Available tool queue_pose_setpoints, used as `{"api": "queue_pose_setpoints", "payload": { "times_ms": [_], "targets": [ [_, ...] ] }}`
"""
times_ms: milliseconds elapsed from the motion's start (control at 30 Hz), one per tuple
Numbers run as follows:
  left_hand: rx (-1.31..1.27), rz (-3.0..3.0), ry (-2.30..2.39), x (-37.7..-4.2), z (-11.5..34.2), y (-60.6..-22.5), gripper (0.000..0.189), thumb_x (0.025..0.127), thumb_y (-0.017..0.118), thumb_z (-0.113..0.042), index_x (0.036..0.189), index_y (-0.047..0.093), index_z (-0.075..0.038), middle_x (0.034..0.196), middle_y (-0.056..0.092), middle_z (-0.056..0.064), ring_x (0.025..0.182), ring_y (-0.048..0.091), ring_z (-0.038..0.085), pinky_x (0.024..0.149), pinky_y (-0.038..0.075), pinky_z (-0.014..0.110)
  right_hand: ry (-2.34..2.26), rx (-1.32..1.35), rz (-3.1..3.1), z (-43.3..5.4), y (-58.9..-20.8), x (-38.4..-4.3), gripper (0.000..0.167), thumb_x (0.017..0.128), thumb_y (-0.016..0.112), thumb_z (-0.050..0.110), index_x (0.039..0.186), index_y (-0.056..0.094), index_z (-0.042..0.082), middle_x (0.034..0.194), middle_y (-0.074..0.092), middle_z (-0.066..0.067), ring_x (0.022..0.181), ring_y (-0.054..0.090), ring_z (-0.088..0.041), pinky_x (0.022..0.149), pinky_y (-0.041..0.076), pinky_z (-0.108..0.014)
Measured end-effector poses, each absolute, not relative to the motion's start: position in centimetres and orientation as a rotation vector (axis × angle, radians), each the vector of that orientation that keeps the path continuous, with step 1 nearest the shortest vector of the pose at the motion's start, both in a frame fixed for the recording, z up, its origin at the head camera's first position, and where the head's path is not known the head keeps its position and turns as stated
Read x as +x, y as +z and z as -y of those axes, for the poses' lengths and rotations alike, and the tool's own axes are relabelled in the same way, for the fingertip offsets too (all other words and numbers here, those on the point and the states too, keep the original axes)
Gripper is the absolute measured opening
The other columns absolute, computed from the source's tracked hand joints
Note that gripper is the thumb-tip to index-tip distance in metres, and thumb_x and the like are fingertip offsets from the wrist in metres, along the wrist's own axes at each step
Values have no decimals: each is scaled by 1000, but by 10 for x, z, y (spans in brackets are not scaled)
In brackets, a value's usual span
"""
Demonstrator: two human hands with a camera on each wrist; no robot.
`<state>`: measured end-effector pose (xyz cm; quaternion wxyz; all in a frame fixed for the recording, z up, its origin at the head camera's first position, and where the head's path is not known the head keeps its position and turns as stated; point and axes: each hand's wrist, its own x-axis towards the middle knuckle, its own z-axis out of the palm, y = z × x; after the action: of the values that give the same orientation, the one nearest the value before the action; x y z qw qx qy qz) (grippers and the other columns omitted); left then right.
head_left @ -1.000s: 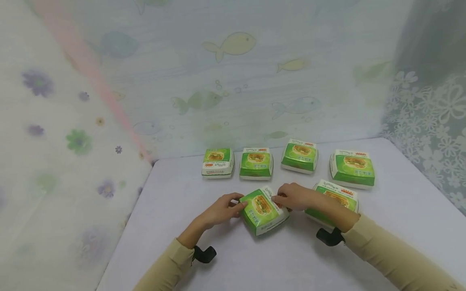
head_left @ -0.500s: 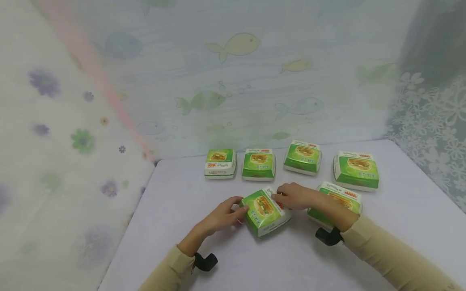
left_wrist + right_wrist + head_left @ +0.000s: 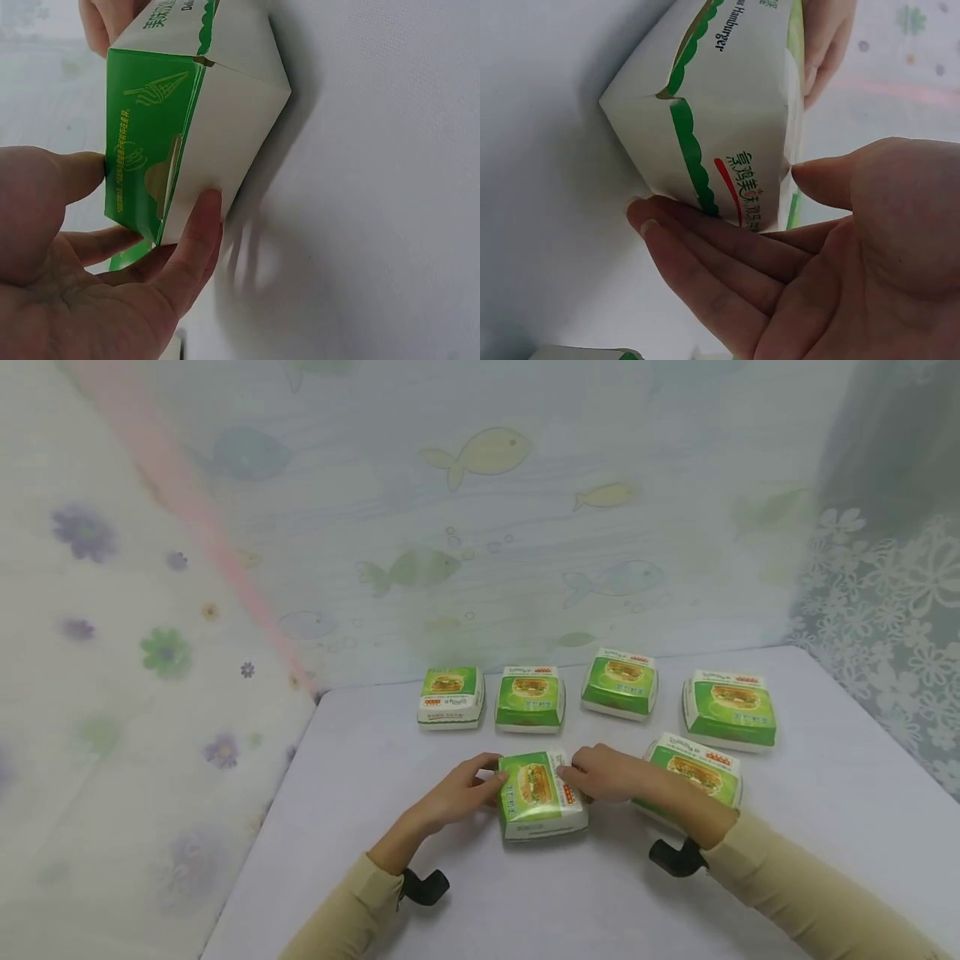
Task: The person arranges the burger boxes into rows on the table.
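Note:
A green-and-white cardboard burger box [image 3: 534,793] with a burger picture on its lid sits between both hands near the middle of the table in the head view. On its left side, my left hand [image 3: 459,793] grips it, thumb at the lid's edge and fingers against the side wall. The left wrist view shows the box's green panel and white base [image 3: 225,127] beside that hand's fingers. From the right, my right hand [image 3: 603,772] holds the opposite side. In the right wrist view, its thumb meets the box [image 3: 731,127] at the top edge while its fingers lie along the wall.
Behind, a row of similar burger boxes holds a left one [image 3: 452,697], a second [image 3: 529,700], a third [image 3: 620,683] and a right one [image 3: 730,710]. Another burger box [image 3: 693,768] lies partly behind the right forearm. Patterned curtains surround the white table [image 3: 360,760].
The burger box between the hands has turned clockwise, so its near edge now runs almost level. Both hands stay on it with only small shifts, and the other boxes keep their places.

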<state>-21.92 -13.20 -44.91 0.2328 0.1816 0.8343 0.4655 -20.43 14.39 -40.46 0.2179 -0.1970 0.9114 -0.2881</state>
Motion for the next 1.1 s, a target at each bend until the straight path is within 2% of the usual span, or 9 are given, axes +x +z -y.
{"api": "queue_pose_setpoints", "payload": {
  "times_ms": [200,333,467,567,700,767,1000,1100],
  "targets": [
    [481,-2298,1275,-218,135,-448,56,108,51,-42,153,43,-10,153,46,16,115,65,26,89,57,40,-764,-509,-2521,-146,-398,-204,38,108,48,31,84,63,6,75,65,-6,65,55,-14,59,44,-29],
    [444,-2320,1263,-212,141,-447,63,106,52,-46,156,38,-10,155,43,15,113,65,25,87,58,40,-735,-524,-2533,-150,-392,-210,38,108,49,33,96,66,1,82,67,-7,71,60,-17,63,48,-32],
    [432,-2319,1245,-206,145,-447,70,105,54,-50,157,33,-9,155,42,16,106,66,23,86,56,43,-707,-555,-2565,-153,-390,-217,45,108,50,35,118,63,-7,102,69,-15,92,66,-26,78,55,-41],
    [418,-2311,1241,-202,143,-448,74,104,56,-51,158,31,-7,154,43,16,102,67,22,86,56,43,-705,-585,-2569,-152,-393,-220,53,108,50,34,134,55,-13,121,66,-22,113,63,-35,91,54,-49],
    [411,-2299,1239,-201,138,-450,73,103,58,-49,157,33,-6,151,46,16,100,69,21,85,56,42,-716,-629,-2544,-151,-397,-221,53,109,48,31,140,49,-12,129,63,-23,124,58,-39,99,51,-52],
    [424,-2297,1228,-203,136,-450,70,103,59,-48,155,36,-6,149,47,15,100,69,20,85,57,41,-721,-636,-2538,-150,-398,-221,50,109,48,29,140,51,-10,129,63,-20,125,57,-38,101,49,-52],
    [473,-2311,1202,-213,136,-446,58,106,56,-42,150,46,-5,143,55,15,110,67,23,90,57,43,-720,-630,-2535,-151,-396,-217,37,107,52,28,125,64,-2,111,68,-8,100,61,-22,86,53,-42],
    [469,-2316,1198,-215,137,-444,57,106,55,-42,148,48,-4,142,56,16,115,66,26,90,57,43,-705,-628,-2526,-151,-395,-215,36,107,53,29,121,66,-1,107,67,-5,97,60,-20,84,52,-40]
  ]
}}
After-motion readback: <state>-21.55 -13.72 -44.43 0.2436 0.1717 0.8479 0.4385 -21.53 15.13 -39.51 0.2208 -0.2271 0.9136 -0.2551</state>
